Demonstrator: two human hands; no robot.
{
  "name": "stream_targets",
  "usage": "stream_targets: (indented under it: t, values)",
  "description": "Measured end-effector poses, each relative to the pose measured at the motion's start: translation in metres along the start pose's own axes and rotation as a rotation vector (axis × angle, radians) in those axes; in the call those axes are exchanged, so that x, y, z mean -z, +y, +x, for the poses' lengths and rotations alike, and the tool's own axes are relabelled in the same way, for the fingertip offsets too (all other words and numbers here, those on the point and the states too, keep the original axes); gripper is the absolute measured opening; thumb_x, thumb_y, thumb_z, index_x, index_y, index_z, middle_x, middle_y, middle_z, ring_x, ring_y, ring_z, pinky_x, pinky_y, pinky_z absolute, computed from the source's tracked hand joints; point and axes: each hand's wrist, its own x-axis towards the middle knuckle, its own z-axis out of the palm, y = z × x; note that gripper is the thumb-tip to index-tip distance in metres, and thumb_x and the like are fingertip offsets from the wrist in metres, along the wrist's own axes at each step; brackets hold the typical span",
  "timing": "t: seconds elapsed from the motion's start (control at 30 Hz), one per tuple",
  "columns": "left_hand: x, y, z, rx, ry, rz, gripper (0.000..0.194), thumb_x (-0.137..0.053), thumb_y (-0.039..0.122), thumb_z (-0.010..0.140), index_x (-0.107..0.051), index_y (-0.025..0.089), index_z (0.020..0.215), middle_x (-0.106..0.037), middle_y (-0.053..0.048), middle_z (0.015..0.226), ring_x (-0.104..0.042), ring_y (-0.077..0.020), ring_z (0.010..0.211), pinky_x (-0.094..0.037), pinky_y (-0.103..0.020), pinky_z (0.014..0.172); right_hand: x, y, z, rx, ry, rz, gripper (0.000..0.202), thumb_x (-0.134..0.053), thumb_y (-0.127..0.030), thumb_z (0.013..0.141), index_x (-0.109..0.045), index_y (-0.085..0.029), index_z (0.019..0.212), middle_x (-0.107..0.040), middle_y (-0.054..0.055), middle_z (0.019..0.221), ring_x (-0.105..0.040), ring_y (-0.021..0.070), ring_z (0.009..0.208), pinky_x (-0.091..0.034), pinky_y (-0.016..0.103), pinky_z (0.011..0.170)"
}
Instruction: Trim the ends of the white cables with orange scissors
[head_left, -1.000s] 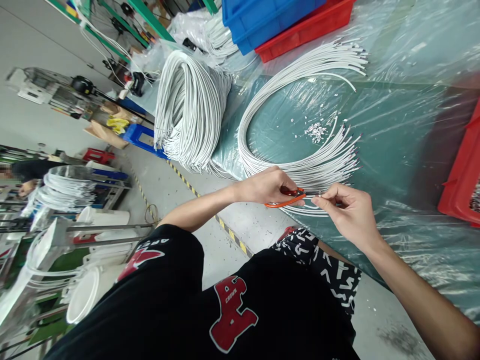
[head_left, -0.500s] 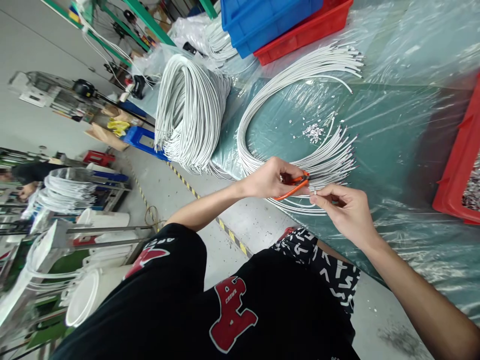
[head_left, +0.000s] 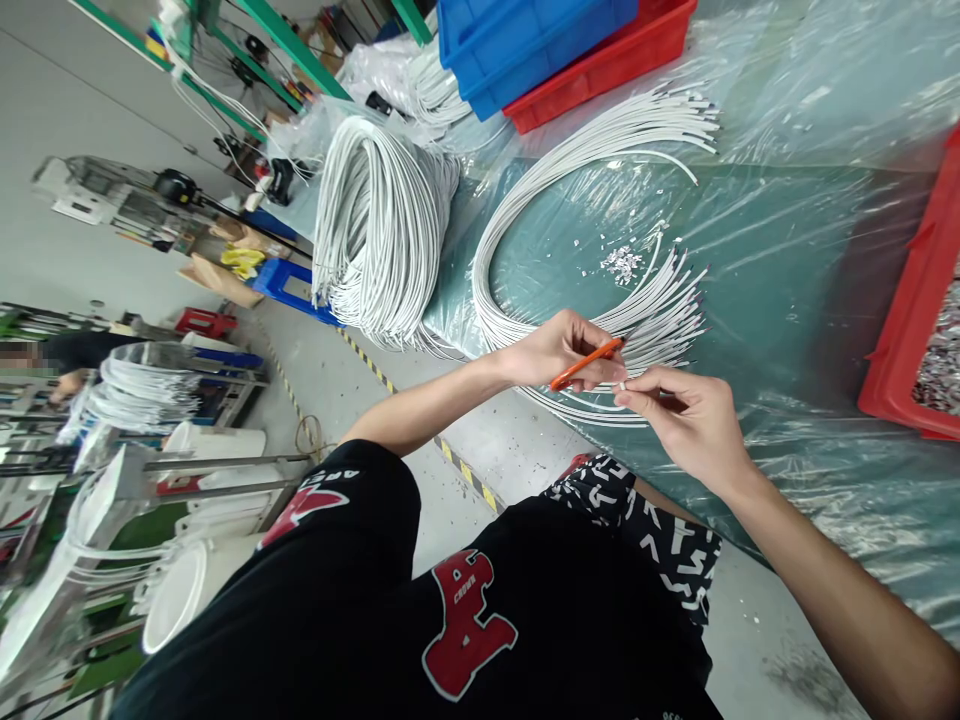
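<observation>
My left hand (head_left: 564, 350) is closed around orange-handled cutting pliers (head_left: 586, 364), whose handles now appear edge-on; the jaws are mostly hidden. Its fingertips come close to those of my right hand (head_left: 681, 405), which pinches a small white piece (head_left: 621, 385). I cannot make out whether that piece is joined to a cable. Behind both hands, a curved bundle of white cables (head_left: 487, 240) lies on the plastic-covered table (head_left: 780, 300), with its cut ends fanned out. Small silvery-white bits (head_left: 622, 264) form a pile inside the curve.
A large coil of white cables (head_left: 382, 230) sits at the table's left end. Blue bins (head_left: 536, 50) rest over a red bin (head_left: 600, 75) at the back. On the right stands a red tray (head_left: 892, 380) of small metallic pieces. Another person (head_left: 82, 350) is far left.
The pliers have turned in my left hand, so their spread handles now look like a single bar. My right hand keeps its pinch in nearly the same place. The view has shifted slightly.
</observation>
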Motion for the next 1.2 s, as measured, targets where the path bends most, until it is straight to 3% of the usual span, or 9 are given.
stream_targets:
  t: [0.37,0.6,0.77,0.9,1.03,1.2]
  values:
    - [0.000,-0.005,0.003,-0.057,0.026,-0.010,0.033,-0.077,0.042,0.080,-0.066,0.012,0.072,-0.055,0.002,0.053,-0.046,-0.0039,0.041,-0.034,-0.018,0.040,0.003,0.002,0.003,-0.016,-0.030,0.043,0.023,-0.069,-0.038,0.088,-0.077,-0.020,0.077,-0.074,0.006,0.075,-0.070,0.0228,0.074,-0.055,0.031,0.064]
    - [-0.003,-0.003,0.000,-0.090,0.069,0.056,0.037,-0.077,0.045,0.080,-0.066,0.011,0.074,-0.055,0.002,0.055,-0.045,-0.0035,0.043,-0.035,-0.019,0.041,0.002,0.003,0.005,-0.044,-0.059,0.073,0.027,-0.069,-0.042,0.087,-0.075,-0.020,0.073,-0.073,0.006,0.074,-0.067,0.0207,0.070,-0.053,0.030,0.062]
    - [-0.007,-0.002,0.000,-0.123,0.149,0.016,0.037,-0.079,0.047,0.078,-0.065,0.013,0.071,-0.054,0.003,0.052,-0.045,-0.0033,0.042,-0.035,-0.019,0.041,0.001,0.004,0.005,-0.064,0.003,0.067,0.035,-0.079,-0.052,0.077,-0.071,-0.019,0.069,-0.067,0.004,0.066,-0.060,0.0184,0.062,-0.047,0.029,0.054]
    - [-0.001,-0.001,0.001,-0.177,0.273,0.013,0.042,-0.081,0.048,0.075,-0.061,0.013,0.063,-0.055,0.002,0.052,-0.046,-0.0039,0.042,-0.035,-0.019,0.041,0.000,0.006,0.004,-0.076,0.009,0.096,0.037,-0.081,-0.052,0.074,-0.068,-0.019,0.066,-0.066,0.004,0.065,-0.057,0.0172,0.060,-0.045,0.029,0.052]
    - [0.008,-0.003,0.004,-0.197,0.314,0.086,0.042,-0.078,0.047,0.078,-0.059,0.013,0.063,-0.054,0.002,0.053,-0.045,-0.0036,0.043,-0.034,-0.019,0.042,0.000,0.009,0.003,-0.063,0.013,0.075,0.032,-0.080,-0.048,0.077,-0.071,-0.018,0.069,-0.067,0.004,0.067,-0.056,0.0157,0.059,-0.043,0.028,0.052]
    - [0.030,-0.015,0.040,-0.191,0.442,0.201,0.044,-0.074,0.044,0.080,-0.051,0.015,0.056,-0.052,0.001,0.051,-0.038,-0.0036,0.044,-0.029,-0.022,0.043,0.005,0.010,0.004,-0.046,0.076,-0.016,0.027,-0.073,-0.044,0.085,-0.076,-0.018,0.082,-0.071,0.005,0.072,-0.053,0.0127,0.051,-0.044,0.027,0.049]
